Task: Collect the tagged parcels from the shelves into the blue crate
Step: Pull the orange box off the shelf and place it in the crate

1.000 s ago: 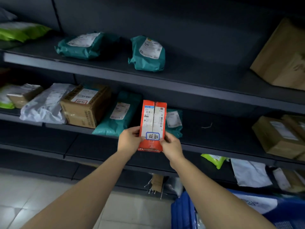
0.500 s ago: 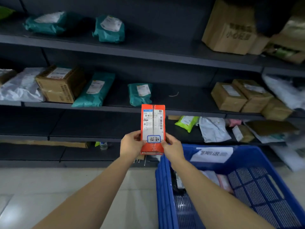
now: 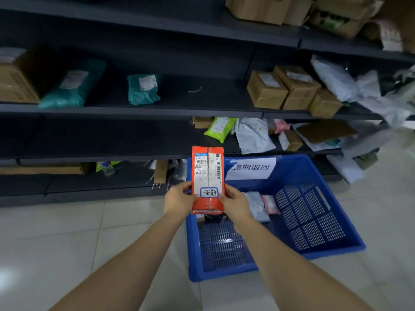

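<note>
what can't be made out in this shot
Head view only.
- orange parcel: label's fine print too small to read.
- blue crate: part of its contents hidden behind the parcel and right hand.
- white bags, right shelf end: blurred.
- top-shelf cartons: cut off by upper edge.

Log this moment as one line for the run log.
left hand: grips orange parcel | right hand: same | parcel: upright, tagged, not yet in blue crate | crate: packets inside
</note>
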The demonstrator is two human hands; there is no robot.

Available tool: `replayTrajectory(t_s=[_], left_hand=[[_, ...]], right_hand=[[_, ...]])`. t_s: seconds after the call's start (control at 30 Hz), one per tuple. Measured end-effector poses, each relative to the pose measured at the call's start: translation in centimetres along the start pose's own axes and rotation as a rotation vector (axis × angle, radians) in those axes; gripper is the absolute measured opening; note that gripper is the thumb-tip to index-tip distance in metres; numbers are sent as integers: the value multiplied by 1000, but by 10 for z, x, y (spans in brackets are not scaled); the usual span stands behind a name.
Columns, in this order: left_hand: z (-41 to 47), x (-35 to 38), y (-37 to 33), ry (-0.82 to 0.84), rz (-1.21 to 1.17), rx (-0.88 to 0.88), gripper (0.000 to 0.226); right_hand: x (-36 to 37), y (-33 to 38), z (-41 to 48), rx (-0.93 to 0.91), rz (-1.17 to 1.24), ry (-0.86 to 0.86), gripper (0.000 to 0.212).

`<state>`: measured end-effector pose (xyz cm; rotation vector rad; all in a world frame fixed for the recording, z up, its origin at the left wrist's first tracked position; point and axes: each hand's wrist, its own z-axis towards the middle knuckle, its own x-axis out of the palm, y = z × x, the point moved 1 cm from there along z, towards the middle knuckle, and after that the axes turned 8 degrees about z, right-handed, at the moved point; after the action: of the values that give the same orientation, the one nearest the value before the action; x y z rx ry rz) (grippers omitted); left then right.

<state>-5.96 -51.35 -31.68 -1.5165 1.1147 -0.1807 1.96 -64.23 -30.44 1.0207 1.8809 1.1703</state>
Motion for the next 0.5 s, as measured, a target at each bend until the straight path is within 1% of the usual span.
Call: replayTrajectory(t_s=[0.1, 0.3, 0.5], left_hand=[[-10, 41, 4, 20, -10, -58, 40], [-22, 112, 19, 20, -58, -154, 36], [-4, 156, 46, 87, 46, -224, 30]], right_hand=[[-36, -21, 8, 25, -50, 40, 31], [-86, -70, 34, 146, -115, 81, 32], [-103, -116, 67, 254, -176, 120, 31]])
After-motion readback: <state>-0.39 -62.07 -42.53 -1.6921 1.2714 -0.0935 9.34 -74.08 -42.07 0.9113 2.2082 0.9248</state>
